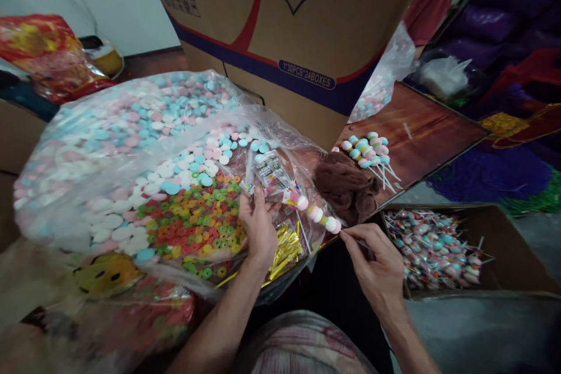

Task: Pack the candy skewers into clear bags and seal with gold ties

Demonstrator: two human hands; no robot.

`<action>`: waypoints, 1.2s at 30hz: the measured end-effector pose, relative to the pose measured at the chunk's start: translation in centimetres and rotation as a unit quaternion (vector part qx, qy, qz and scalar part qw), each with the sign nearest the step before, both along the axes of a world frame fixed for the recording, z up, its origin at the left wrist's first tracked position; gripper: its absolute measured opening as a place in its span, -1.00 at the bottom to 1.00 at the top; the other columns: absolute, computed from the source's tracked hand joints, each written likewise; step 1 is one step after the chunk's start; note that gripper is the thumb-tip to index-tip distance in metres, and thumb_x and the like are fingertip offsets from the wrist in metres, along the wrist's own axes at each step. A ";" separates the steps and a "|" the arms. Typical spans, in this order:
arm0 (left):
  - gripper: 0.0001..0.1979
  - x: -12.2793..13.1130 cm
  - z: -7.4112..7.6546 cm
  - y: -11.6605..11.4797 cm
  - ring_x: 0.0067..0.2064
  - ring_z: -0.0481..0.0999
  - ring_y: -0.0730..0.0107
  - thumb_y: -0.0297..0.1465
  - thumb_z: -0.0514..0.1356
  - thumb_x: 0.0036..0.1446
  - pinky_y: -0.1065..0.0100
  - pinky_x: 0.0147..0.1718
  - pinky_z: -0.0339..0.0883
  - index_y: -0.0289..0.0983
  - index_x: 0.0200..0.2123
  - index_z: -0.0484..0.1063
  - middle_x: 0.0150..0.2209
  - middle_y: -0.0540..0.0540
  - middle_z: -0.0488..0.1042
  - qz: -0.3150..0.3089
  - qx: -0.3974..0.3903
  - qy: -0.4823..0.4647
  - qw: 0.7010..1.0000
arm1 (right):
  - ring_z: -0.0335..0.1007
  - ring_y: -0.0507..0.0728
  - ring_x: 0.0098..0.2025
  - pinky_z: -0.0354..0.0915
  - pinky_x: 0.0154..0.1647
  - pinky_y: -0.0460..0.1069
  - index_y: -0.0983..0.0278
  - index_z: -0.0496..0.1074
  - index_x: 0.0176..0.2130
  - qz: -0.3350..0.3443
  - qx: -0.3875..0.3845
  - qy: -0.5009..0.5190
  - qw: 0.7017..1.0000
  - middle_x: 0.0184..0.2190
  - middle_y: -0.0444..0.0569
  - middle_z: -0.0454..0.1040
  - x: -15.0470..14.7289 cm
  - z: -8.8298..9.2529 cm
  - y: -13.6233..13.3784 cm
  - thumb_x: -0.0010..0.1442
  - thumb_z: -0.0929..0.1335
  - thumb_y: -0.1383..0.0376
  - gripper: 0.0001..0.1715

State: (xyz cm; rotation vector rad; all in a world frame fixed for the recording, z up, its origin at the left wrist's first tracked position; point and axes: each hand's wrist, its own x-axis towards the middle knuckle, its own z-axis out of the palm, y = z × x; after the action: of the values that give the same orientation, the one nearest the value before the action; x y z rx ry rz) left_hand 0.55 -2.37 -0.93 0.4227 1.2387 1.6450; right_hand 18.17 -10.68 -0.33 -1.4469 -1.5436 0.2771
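My right hand point(372, 263) pinches the near end of a candy skewer point(315, 213), strung with pink, white and yellow pieces. The skewer's far end points up and left. My left hand point(259, 225) has its fingers closed at the corner of a clear plastic wrapper, beside a printed clear packet point(269, 168). Gold twist ties point(286, 250) lie between my hands, near a loose white stick point(303, 234). Left of my left hand are gummy rings point(197, 216) in red, green, yellow and orange. Beyond them lie pastel marshmallows point(144, 123) in a large clear bag.
A large printed carton point(263, 29) stands behind. Finished-looking skewers point(366, 149) lie beside a brown cloth point(346, 181). An open box point(517, 251) of wrapped candy sticks sits at right. Another person's red sleeve point(432, 0) shows behind the carton.
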 end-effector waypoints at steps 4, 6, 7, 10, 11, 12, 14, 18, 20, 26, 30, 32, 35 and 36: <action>-0.67 0.0 0.0 0.0 -0.42 0.56 0.43 -0.15 0.26 0.08 0.38 -0.39 0.40 -0.21 -0.18 0.32 -0.31 -0.05 0.56 -0.013 -0.011 0.014 1.000 | 0.41 0.04 -0.38 0.32 -0.38 -0.06 0.24 0.47 -0.31 -0.009 0.030 -0.031 0.999 -0.39 -0.08 0.46 -0.1 -0.3 -0.1 0.21 0.39 0.40 -0.94; -0.66 0.0 -0.2 0.0 -0.43 0.54 0.45 -0.14 0.27 0.07 0.40 -0.40 0.39 -0.21 -0.19 0.33 -0.30 -0.05 0.57 -0.016 -0.012 0.024 1.000 | 0.42 0.04 -0.37 0.32 -0.38 -0.06 0.23 0.47 -0.31 -0.016 0.028 -0.038 0.999 -0.38 -0.08 0.47 -0.1 -0.3 -0.1 0.21 0.39 0.40 -0.93; -0.66 0.0 -0.2 0.0 -0.43 0.54 0.46 -0.14 0.28 0.07 0.40 -0.40 0.39 -0.21 -0.19 0.33 -0.30 -0.05 0.56 -0.014 -0.012 0.024 1.000 | 0.41 0.04 -0.37 0.32 -0.39 -0.06 0.23 0.47 -0.32 -0.019 0.023 -0.038 0.999 -0.38 -0.08 0.46 0.0 -0.3 -0.1 0.21 0.39 0.40 -0.93; -0.66 -0.1 -0.3 0.1 -0.40 0.56 0.44 -0.16 0.27 0.08 0.39 -0.38 0.40 -0.20 -0.16 0.33 -0.30 -0.05 0.57 -0.009 -0.011 0.003 1.000 | 0.41 0.05 -0.39 0.32 -0.41 -0.06 0.22 0.47 -0.33 -0.022 0.012 -0.030 0.999 -0.40 -0.09 0.46 0.2 0.0 -0.2 0.20 0.40 0.38 -0.94; -0.66 -0.1 -0.4 0.1 -0.38 0.57 0.43 -0.16 0.27 0.08 0.39 -0.37 0.41 -0.19 -0.16 0.33 -0.30 -0.05 0.57 -0.009 -0.012 -0.005 1.000 | 0.41 0.05 -0.39 0.32 -0.40 -0.05 0.22 0.46 -0.33 -0.021 0.012 -0.029 0.999 -0.41 -0.09 0.46 0.2 0.1 -0.2 0.20 0.40 0.37 -0.94; -0.67 -0.1 -0.4 0.1 -0.38 0.57 0.43 -0.16 0.27 0.08 0.39 -0.36 0.41 -0.19 -0.16 0.33 -0.31 -0.04 0.56 -0.009 -0.013 -0.008 1.000 | 0.41 0.06 -0.38 0.32 -0.40 -0.05 0.22 0.46 -0.33 -0.020 0.014 -0.029 0.999 -0.41 -0.09 0.46 0.3 0.2 -0.2 0.20 0.40 0.37 -0.94; -0.68 0.0 -0.4 0.1 -0.38 0.57 0.44 -0.16 0.28 0.07 0.38 -0.35 0.42 -0.19 -0.18 0.34 -0.31 -0.03 0.56 -0.010 -0.015 0.000 1.000 | 0.41 0.06 -0.38 0.33 -0.38 -0.04 0.22 0.46 -0.33 -0.020 0.018 -0.029 0.999 -0.40 -0.09 0.46 0.3 0.2 -0.3 0.20 0.41 0.39 -0.93; -0.69 0.2 -0.4 0.1 -0.37 0.57 0.42 -0.15 0.27 0.08 0.37 -0.37 0.43 -0.20 -0.20 0.35 -0.31 -0.04 0.56 -0.014 0.004 0.036 0.999 | 0.41 0.06 -0.37 0.32 -0.40 -0.04 0.21 0.46 -0.32 -0.026 0.036 -0.036 0.998 -0.38 -0.08 0.46 0.1 0.2 -0.4 0.19 0.40 0.41 -0.91; -0.70 0.2 -0.5 0.0 -0.37 0.57 0.40 -0.15 0.25 0.10 0.36 -0.37 0.44 -0.21 -0.21 0.35 -0.31 -0.06 0.56 -0.019 0.012 0.059 0.998 | 0.41 0.06 -0.38 0.32 -0.42 -0.04 0.21 0.46 -0.32 -0.034 0.045 -0.037 0.998 -0.38 -0.08 0.46 -0.2 0.1 -0.4 0.19 0.41 0.41 -0.91; -0.69 0.4 -0.7 0.0 -0.39 0.55 0.42 -0.15 0.28 0.08 0.31 -0.34 0.47 -0.21 -0.24 0.32 -0.34 0.00 0.52 -0.041 0.014 0.054 0.998 | 0.39 0.06 -0.41 0.31 -0.42 -0.04 0.23 0.45 -0.36 -0.034 0.022 0.009 0.999 -0.43 -0.10 0.44 -0.5 -0.6 -0.2 0.20 0.40 0.37 -0.92; -0.67 0.4 0.0 0.0 -0.38 0.56 0.41 -0.16 0.29 0.07 0.31 -0.32 0.47 -0.21 -0.22 0.31 -0.35 -0.01 0.52 -0.042 0.013 -0.014 0.999 | 0.37 0.04 -0.44 0.29 -0.46 -0.07 0.25 0.46 -0.39 -0.022 -0.034 0.057 0.998 -0.45 -0.11 0.43 -0.3 -0.7 -0.1 0.21 0.39 0.30 -0.88; -0.68 0.4 0.3 0.0 -0.38 0.56 0.40 -0.15 0.28 0.08 0.32 -0.33 0.46 -0.22 -0.24 0.31 -0.36 -0.02 0.52 -0.050 0.003 -0.033 0.998 | 0.35 0.02 -0.47 0.27 -0.48 -0.08 0.25 0.46 -0.40 -0.034 -0.050 0.071 0.996 -0.47 -0.13 0.42 -0.2 -0.6 -0.1 0.21 0.39 0.27 -0.85; -0.68 0.3 0.3 0.0 -0.38 0.56 0.39 -0.14 0.28 0.07 0.33 -0.35 0.45 -0.23 -0.23 0.35 -0.38 -0.02 0.51 -0.058 -0.007 -0.018 0.998 | 0.35 0.03 -0.47 0.27 -0.48 -0.08 0.25 0.47 -0.41 -0.038 -0.056 0.069 0.995 -0.47 -0.12 0.43 0.0 -0.5 -0.1 0.21 0.39 0.25 -0.83; -0.67 0.4 0.2 0.0 -0.39 0.55 0.40 -0.14 0.28 0.07 0.34 -0.36 0.45 -0.22 -0.22 0.36 -0.38 -0.01 0.51 -0.058 -0.008 -0.007 0.998 | 0.35 0.03 -0.46 0.28 -0.47 -0.08 0.25 0.48 -0.40 -0.037 -0.053 0.064 0.996 -0.47 -0.12 0.43 0.0 -0.5 -0.1 0.21 0.39 0.25 -0.84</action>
State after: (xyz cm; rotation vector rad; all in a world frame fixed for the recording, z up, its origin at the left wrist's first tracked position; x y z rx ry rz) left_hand 0.91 -2.33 -0.72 0.4643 1.1952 1.5357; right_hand 18.13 -10.74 -0.84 -1.5351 -1.3859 0.4049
